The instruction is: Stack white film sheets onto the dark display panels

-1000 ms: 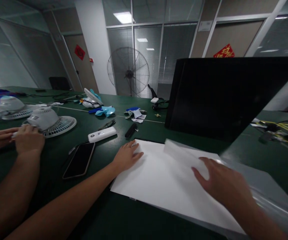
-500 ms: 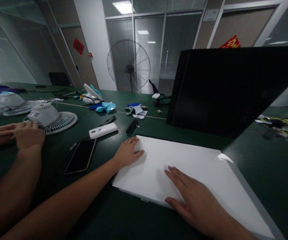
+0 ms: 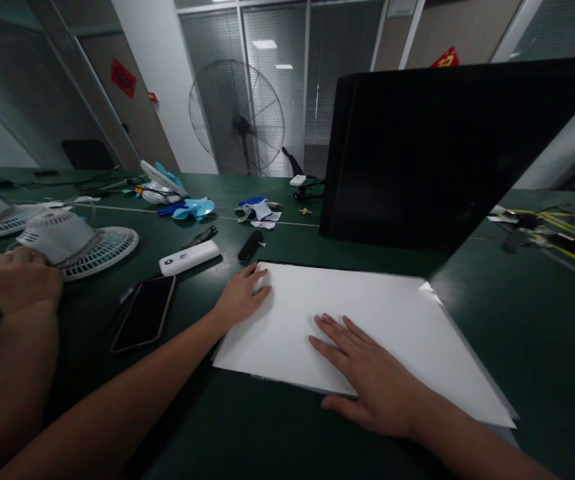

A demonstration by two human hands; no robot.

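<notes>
Paper (image 3: 382, 305) lies lower centre of frame, left hand (image 3: 240, 297) at its left edge, right hand (image 3: 370, 373) across its near edge, both grips spread wide, empty; uneven pressure could skew it.

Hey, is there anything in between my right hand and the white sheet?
Nothing visible. The right hand is spread over the near edge of the white sheet, seemingly resting on it; the left hand is at its left edge. The phone lies apart, left of the sheet.
</notes>
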